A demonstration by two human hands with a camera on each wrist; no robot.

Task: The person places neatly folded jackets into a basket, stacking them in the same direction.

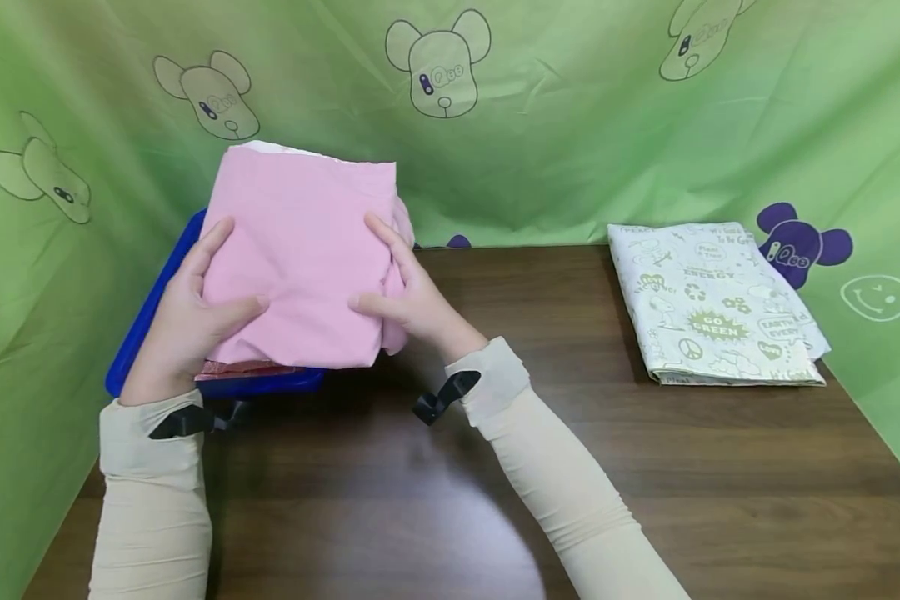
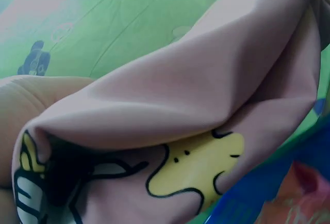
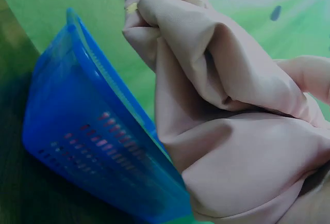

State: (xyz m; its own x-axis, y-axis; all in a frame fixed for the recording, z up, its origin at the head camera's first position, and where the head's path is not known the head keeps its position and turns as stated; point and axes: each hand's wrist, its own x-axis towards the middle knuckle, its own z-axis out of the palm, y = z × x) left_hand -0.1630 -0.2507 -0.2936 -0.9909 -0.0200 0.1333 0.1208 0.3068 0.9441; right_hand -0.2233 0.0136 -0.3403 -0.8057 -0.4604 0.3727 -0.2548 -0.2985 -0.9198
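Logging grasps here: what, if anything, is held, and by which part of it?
A folded pink fabric piece, gripped at its opposite sides: left hand on its left, right hand on its right.

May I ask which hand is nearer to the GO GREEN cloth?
Right. The right hand is left of the GO GREEN cloth; the left hand is farther left.

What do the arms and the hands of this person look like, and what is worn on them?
The left hand and right hand are bare. The left sleeve and right sleeve are long, cream-coloured and slightly wrinkled, with wider cuffs at the wrists. A black left strap and black right strap show there. I see no lettering on the sleeves.
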